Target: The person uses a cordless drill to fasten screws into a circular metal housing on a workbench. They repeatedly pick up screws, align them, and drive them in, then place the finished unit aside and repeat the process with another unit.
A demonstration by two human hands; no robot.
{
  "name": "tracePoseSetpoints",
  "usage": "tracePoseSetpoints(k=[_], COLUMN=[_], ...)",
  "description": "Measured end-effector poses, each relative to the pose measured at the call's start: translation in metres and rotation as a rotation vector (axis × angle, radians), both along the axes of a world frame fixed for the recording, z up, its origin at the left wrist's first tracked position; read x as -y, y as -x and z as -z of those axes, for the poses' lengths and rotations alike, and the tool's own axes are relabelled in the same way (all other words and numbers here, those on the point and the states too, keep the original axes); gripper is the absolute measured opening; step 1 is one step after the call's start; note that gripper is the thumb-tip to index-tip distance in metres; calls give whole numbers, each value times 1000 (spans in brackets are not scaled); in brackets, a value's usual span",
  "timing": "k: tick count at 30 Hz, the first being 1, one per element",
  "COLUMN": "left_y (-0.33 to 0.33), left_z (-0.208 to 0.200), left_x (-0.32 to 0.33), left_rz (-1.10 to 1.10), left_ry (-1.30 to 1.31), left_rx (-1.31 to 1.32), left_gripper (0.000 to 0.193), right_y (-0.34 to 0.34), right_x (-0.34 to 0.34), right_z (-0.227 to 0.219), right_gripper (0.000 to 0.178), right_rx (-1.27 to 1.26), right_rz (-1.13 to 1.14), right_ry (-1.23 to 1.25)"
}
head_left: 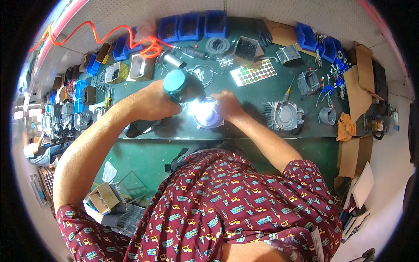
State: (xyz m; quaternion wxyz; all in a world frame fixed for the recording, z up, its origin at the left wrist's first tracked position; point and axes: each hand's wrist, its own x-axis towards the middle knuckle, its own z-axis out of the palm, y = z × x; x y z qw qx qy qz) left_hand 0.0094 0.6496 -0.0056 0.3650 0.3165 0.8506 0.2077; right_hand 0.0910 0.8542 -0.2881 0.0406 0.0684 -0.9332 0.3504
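My left hand [158, 102] is wrapped round a cordless power driver [175, 81] with a round teal end. Its front end points down to the right, and its lamp throws a strong glare. Under that light lies a round metal motor cover [207, 116] near the bench's front edge; the glare hides its middle and the driver's tip. My right hand [228, 106] rests at the cover's right rim with bent fingers that seem to grip it. A dark part [142, 129] lies below my left wrist, its kind unclear.
Right of my hands stand a finned motor housing [284, 116], a screwdriver [287, 91] and a metal ring [327, 116]. An orange cloth [346, 127] hangs over the right edge. Behind are a sticker sheet [254, 73], an open box [247, 49], blue bins [189, 27] and a coiled red hose [150, 49].
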Motion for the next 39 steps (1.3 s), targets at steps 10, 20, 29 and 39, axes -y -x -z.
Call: tracePoseSetpoints(k=[10,20,29,39], left_y=[-14,-11,-20,-53], left_z=[-2,15,13,-2], left_x=[25,16,21,38], left_rz=[-478,-33,-45,-321], left_ry=[85,-54,-114,-130], left_rx=[348,5,5,116], left_gripper=[14,40,38,41], right_y=[-2,5,-2,-3], right_x=[-5,-6,-15,-4], right_z=[-28,7,-11,-38], right_gripper=[32,27,32,40], right_rx=[182,-144,34,292], right_rz=[21,-75,-64,27], right_ry=[110,198,199,72])
